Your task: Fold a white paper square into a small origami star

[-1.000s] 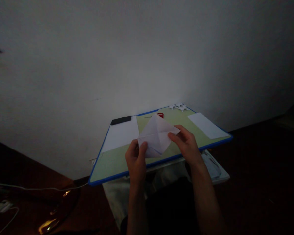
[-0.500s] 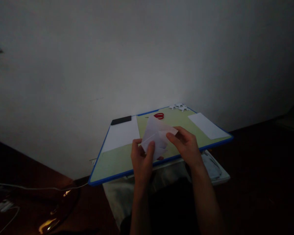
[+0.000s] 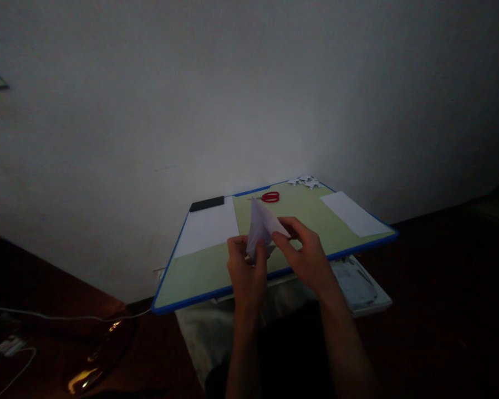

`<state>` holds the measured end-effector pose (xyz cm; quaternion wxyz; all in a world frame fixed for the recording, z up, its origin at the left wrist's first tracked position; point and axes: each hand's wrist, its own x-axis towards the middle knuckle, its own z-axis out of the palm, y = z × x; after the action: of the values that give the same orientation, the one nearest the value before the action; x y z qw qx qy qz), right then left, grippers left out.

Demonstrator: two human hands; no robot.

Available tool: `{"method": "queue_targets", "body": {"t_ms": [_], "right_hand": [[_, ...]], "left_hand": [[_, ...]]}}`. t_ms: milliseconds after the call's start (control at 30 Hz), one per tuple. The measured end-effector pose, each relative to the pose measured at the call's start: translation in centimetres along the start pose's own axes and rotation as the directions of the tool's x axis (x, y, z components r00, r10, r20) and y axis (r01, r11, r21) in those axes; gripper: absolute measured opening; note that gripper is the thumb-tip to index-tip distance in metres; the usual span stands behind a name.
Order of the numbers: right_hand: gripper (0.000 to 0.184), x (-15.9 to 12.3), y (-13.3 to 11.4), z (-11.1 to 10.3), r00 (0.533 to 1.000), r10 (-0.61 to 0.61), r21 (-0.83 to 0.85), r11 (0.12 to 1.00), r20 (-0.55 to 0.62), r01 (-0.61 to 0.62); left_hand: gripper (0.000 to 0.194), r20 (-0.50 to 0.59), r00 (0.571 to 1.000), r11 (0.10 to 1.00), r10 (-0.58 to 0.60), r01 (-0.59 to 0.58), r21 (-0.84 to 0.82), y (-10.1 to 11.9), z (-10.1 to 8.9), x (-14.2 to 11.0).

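Observation:
I hold a folded white paper (image 3: pixel 260 225) above the near part of a pale green board with a blue rim (image 3: pixel 191 302). My left hand (image 3: pixel 245 269) pinches the paper's lower left corner between thumb and fingers. My right hand (image 3: pixel 305 255) grips its right side, with the fingers closed on the fold. The paper is pressed into a narrow, upright pointed shape between both hands.
On the board lie a white sheet (image 3: pixel 208 227) at the left, a black flat object (image 3: pixel 207 203) at the far left corner, red scissors (image 3: pixel 270 197), small white folded pieces (image 3: pixel 303 180) at the far edge, and a white strip (image 3: pixel 353 213) at the right. Cables (image 3: pixel 12 346) lie at lower left.
The paper was spread wide between my hands a second ago. My hands have moved together and the paper has collapsed into a narrower folded shape.

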<state>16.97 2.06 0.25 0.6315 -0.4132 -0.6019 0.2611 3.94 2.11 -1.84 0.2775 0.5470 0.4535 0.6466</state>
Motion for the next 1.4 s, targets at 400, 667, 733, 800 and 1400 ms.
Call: {"method": "queue_targets", "body": {"t_ms": [400, 667, 733, 800, 1400], "right_hand": [[0.020, -0.3, 0.3, 1.0, 0.995, 0.093, 0.121, 0.988, 0.042, -0.098], [0.015, 0.2, 1.4, -0.1, 0.992, -0.122, -0.060, 0.991, 0.027, 0.124], [0.016, 0.3, 1.8, -0.3, 0.991, -0.110, -0.022, 0.993, 0.078, 0.112], [0.018, 0.4, 2.0, -0.5, 0.989, -0.097, 0.014, 0.995, 0.110, 0.096], [0.023, 0.3, 2.9, -1.0, 0.983, 0.059, 0.181, 0.979, 0.171, -0.090]], "left_hand": [[0.033, 0.017, 0.995, 0.995, 0.095, -0.096, 0.033, 0.2, 0.0, 0.2], [0.021, -0.051, 0.990, 0.991, 0.134, -0.133, 0.019, 0.4, -0.8, 0.5], [0.021, -0.057, 0.990, 0.992, 0.126, -0.126, 0.008, 0.2, -0.9, 0.6], [0.023, -0.051, 0.994, 0.995, 0.100, -0.100, -0.008, 0.2, -1.0, 0.6], [0.085, -0.016, 0.993, 0.977, -0.115, 0.110, -0.182, 0.1, -0.7, 0.6]]}}
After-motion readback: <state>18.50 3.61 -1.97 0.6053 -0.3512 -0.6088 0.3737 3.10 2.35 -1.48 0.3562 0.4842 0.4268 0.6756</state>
